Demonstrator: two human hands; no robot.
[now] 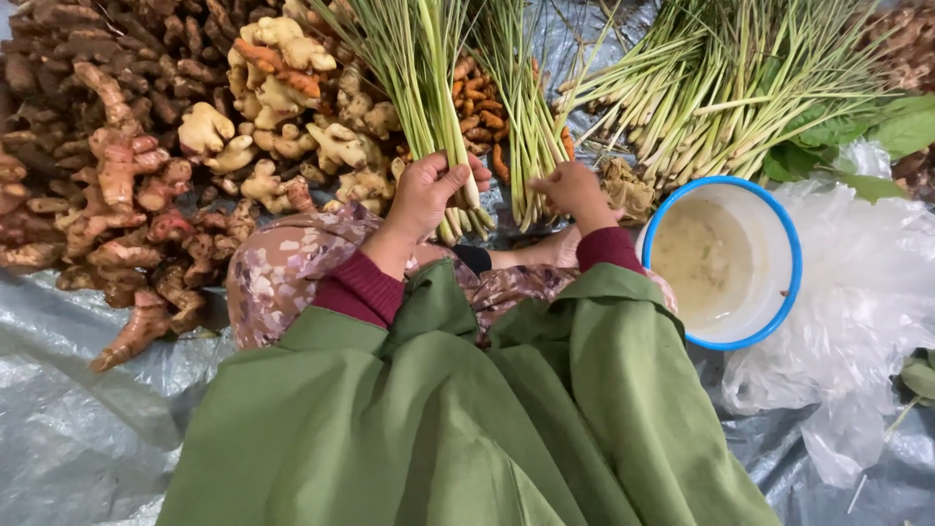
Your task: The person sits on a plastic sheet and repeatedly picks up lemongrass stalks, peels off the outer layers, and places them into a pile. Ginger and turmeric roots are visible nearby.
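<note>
My left hand (429, 190) is wrapped around the lower stalks of a bundle of lemongrass (419, 68) that fans away from me. My right hand (575, 190) pinches the base of a second, thinner lemongrass bundle (521, 88) just to the right. Both wrists come out of maroon cuffs and wide green sleeves (467, 409). The pale root ends of the left bundle stick out under my left palm.
Piles of ginger and galangal roots (127, 146) cover the left. A larger heap of lemongrass (721, 88) lies at the upper right. A white bowl with a blue rim (726, 258) holds cloudy liquid. Crumpled clear plastic (857, 292) and grey sheeting (78, 409) surround me.
</note>
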